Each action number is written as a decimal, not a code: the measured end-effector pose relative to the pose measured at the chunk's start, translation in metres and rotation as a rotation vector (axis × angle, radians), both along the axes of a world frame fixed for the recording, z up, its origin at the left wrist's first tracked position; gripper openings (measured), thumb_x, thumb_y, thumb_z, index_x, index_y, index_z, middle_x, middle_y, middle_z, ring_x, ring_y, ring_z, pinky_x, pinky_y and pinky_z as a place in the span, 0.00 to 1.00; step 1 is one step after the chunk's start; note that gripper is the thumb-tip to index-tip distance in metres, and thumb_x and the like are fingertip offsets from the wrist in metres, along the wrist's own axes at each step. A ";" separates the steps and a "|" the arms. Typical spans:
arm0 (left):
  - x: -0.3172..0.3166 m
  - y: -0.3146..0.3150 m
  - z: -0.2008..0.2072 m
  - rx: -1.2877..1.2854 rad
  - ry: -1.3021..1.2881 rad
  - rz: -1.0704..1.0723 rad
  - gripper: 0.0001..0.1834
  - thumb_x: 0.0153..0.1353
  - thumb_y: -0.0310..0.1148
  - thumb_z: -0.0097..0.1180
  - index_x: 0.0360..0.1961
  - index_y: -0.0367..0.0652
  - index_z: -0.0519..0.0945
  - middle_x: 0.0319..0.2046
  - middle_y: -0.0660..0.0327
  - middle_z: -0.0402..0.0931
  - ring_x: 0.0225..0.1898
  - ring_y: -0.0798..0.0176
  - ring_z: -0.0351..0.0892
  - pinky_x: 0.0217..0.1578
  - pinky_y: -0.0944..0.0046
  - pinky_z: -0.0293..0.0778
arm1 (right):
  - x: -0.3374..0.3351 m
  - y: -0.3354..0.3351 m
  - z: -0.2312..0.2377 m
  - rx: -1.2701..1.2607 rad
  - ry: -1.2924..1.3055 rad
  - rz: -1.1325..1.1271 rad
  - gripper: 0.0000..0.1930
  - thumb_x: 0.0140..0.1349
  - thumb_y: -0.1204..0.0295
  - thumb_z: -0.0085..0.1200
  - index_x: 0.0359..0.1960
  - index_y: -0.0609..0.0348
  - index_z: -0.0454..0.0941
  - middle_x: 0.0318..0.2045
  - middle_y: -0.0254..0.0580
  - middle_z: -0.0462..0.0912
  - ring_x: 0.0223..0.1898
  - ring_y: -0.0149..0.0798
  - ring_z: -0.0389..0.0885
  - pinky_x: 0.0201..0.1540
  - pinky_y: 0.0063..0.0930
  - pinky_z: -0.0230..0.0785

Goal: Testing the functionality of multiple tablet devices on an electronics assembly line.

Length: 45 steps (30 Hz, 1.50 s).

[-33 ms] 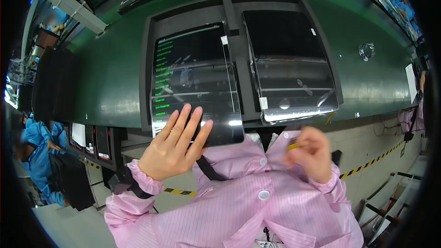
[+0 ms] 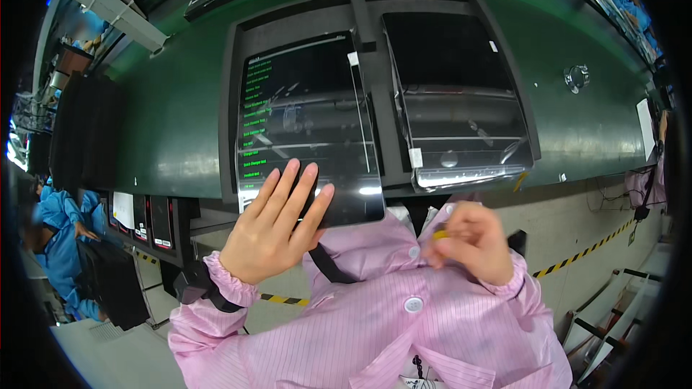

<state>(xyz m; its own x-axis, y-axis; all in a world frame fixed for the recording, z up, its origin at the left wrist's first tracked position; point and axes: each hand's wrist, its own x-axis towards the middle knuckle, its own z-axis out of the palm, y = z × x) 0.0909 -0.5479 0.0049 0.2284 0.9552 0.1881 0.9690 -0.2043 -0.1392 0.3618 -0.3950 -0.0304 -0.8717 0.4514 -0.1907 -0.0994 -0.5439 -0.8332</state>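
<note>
My left hand [image 2: 270, 227] lies with outstretched fingers on the lower edge of a tablet [image 2: 317, 137]. That tablet's dark screen is lit with a column of green text lines, and a small white label sits near its upper right corner. It rests in the left bay of a grey foam tray [image 2: 371, 75], its near end jutting over the tray and table edge. My right hand [image 2: 472, 245], in front of my chest, has its fingers pinched on a small yellow object [image 2: 440, 234], mostly hidden by the fingers. A second tablet [image 2: 461, 108], screen dark, occupies the right bay.
The tray stands on a green table [image 2: 180, 122]. A small clear round object [image 2: 576, 78] and a white sheet [image 2: 644, 128] lie to the right. Black trays [image 2: 86, 130] are stacked at left. Below them a rack holds several dark devices [image 2: 161, 222]. A blue-clad person [image 2: 61, 230] sits at left.
My right hand has shifted left with the yellow object. My left hand stays on the tablet.
</note>
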 end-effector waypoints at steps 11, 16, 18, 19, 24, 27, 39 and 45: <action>0.016 0.012 -0.017 0.038 -0.189 0.121 0.40 0.44 0.33 0.69 0.63 0.50 0.73 0.65 0.55 0.68 0.67 0.50 0.66 0.65 0.48 0.62 | -0.059 -0.033 -0.009 -0.063 -0.080 0.007 0.05 0.65 0.77 0.58 0.31 0.66 0.79 0.28 0.39 0.83 0.29 0.26 0.80 0.33 0.20 0.71; 0.019 0.012 -0.008 0.003 -0.330 0.120 0.41 0.45 0.41 0.71 0.63 0.47 0.73 0.66 0.52 0.67 0.68 0.46 0.65 0.65 0.46 0.61 | -0.063 -0.043 -0.009 -0.072 -0.073 -0.108 0.06 0.65 0.77 0.58 0.30 0.66 0.79 0.29 0.39 0.83 0.29 0.26 0.79 0.32 0.20 0.71; 0.022 0.013 -0.003 0.005 -0.385 0.124 0.41 0.45 0.44 0.70 0.63 0.46 0.74 0.65 0.50 0.68 0.67 0.45 0.65 0.65 0.45 0.61 | -0.065 -0.048 -0.006 -0.066 -0.100 -0.159 0.06 0.66 0.77 0.57 0.31 0.67 0.80 0.29 0.39 0.82 0.30 0.25 0.79 0.33 0.19 0.71; 0.023 0.013 -0.003 0.005 -0.437 0.130 0.41 0.46 0.47 0.70 0.62 0.45 0.74 0.65 0.49 0.68 0.67 0.43 0.66 0.65 0.44 0.60 | -0.066 -0.048 -0.004 -0.066 -0.103 -0.160 0.06 0.66 0.77 0.57 0.31 0.67 0.80 0.29 0.39 0.82 0.30 0.25 0.79 0.33 0.19 0.71; 0.025 0.013 -0.012 0.068 -0.385 0.141 0.37 0.49 0.44 0.67 0.61 0.43 0.75 0.64 0.48 0.69 0.66 0.42 0.67 0.64 0.42 0.61 | -0.061 -0.042 -0.011 0.334 -0.161 -0.268 0.05 0.64 0.79 0.59 0.39 0.68 0.80 0.31 0.37 0.83 0.32 0.25 0.79 0.35 0.19 0.71; 0.031 0.014 -0.020 0.123 -0.363 0.163 0.35 0.49 0.41 0.66 0.60 0.43 0.76 0.62 0.48 0.71 0.65 0.42 0.69 0.63 0.43 0.63 | -0.050 -0.041 -0.020 0.679 -0.194 -0.374 0.13 0.61 0.81 0.61 0.48 0.68 0.77 0.33 0.36 0.82 0.33 0.25 0.79 0.36 0.18 0.71; 0.035 0.019 -0.026 0.237 -0.387 0.184 0.26 0.53 0.37 0.63 0.54 0.41 0.80 0.58 0.49 0.75 0.62 0.44 0.72 0.62 0.48 0.68 | -0.063 -0.035 -0.024 0.854 -0.117 -0.288 0.31 0.55 0.85 0.63 0.63 0.64 0.72 0.32 0.41 0.84 0.30 0.28 0.83 0.35 0.20 0.76; 0.031 0.025 -0.025 0.302 -0.407 0.135 0.26 0.41 0.29 0.63 0.48 0.38 0.84 0.52 0.47 0.80 0.58 0.43 0.77 0.58 0.49 0.73 | -0.063 -0.033 -0.015 0.651 -0.133 -0.317 0.30 0.54 0.84 0.64 0.62 0.63 0.73 0.31 0.41 0.85 0.26 0.28 0.83 0.32 0.21 0.76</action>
<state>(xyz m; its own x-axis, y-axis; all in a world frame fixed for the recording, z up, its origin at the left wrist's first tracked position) 0.1220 -0.5234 -0.0200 -0.0416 0.8608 0.5073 0.9719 -0.0829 0.2203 0.2988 -0.4284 -0.0457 -0.6689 0.7356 0.1070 -0.0453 0.1034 -0.9936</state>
